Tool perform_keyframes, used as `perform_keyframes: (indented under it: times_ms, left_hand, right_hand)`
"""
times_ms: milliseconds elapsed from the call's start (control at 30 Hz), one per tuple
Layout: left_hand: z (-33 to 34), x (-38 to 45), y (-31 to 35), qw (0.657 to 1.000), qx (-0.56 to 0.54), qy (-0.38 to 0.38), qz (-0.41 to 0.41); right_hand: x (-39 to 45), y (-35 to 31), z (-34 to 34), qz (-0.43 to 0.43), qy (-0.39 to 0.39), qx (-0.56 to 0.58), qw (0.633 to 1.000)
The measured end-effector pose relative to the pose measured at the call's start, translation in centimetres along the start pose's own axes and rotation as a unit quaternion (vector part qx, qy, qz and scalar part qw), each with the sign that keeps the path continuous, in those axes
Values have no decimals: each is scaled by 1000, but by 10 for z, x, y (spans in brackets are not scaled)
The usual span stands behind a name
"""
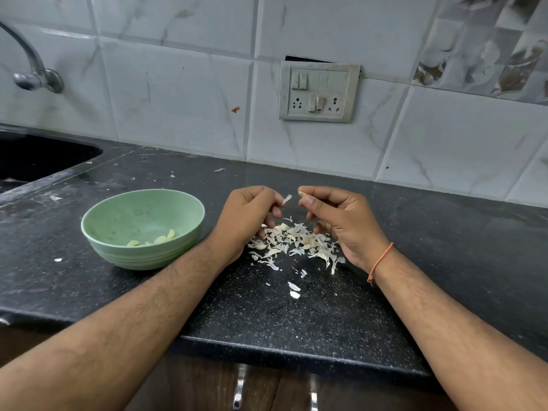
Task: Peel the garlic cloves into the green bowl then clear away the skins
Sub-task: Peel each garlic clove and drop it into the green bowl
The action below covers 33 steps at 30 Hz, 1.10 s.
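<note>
From the head camera, both bare forearms reach forward over a black speckled stone countertop (296,315). The left hand (247,216) has its fingers curled and pinches a thin white flake of garlic skin (286,199) between thumb and fingertips, held above the counter. Just across a small gap from it, the right hand (341,216) is curled as well, pinching a pale, partly peeled garlic clove (302,193) at its fingertips; only the tip of the clove shows. A thin orange thread bracelet (381,262) circles the right wrist.

Directly beneath and between the two hands lies a loose pile of papery white garlic skins (296,243), with a few unpeeled-looking pieces mixed in, though which are whole cloves cannot be told. A few stray skin scraps (294,290) lie nearer the person than the pile, between the forearms.

To the outer side of the left hand, touching or just beside the left forearm, stands a round pale-green ribbed bowl (118,215), upright on the counter. Several yellowish peeled garlic cloves (161,237) rest in its bottom.

Beyond the left hand and further out is a dark sunken sink (35,158) with a chrome wall tap (32,72) above it. Beyond the right hand, on the marbled white tile wall (178,99), sits a grey switch-and-socket plate (318,91).
</note>
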State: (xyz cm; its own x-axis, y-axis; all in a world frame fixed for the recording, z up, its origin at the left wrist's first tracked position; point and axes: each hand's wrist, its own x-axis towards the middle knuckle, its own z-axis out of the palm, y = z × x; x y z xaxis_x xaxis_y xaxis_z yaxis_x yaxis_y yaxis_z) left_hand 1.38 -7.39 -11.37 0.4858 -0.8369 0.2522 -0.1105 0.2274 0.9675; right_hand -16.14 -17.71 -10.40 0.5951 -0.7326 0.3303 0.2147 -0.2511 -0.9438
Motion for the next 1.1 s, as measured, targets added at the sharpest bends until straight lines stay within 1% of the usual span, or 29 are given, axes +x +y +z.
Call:
perform_keyframes:
  times_ms: [100, 167, 367, 633, 867, 1100]
  left_hand:
    - [-1, 1, -4, 998, 40, -10, 43]
    - [-1, 1, -6, 997, 41, -20, 55]
    - [2, -1, -1, 999, 9, -25, 23]
    - [-1, -1, -2, 998, 1, -50, 25]
    - [-1, 2, -8, 997, 3, -72, 40]
    - [-1, 3, -10, 997, 10, -72, 37]
  right_hand:
    - [2, 2, -1, 9, 2, 12, 1000]
    - [2, 2, -2, 8, 2, 8, 1000]
    - [3, 3, -2, -14, -4, -26, 1000]
    - [2, 4, -1, -22, -1, -42, 999]
    - [0, 1, 0, 1, -6, -19, 1000]
    - [0, -1, 1, 41, -14, 1, 999]
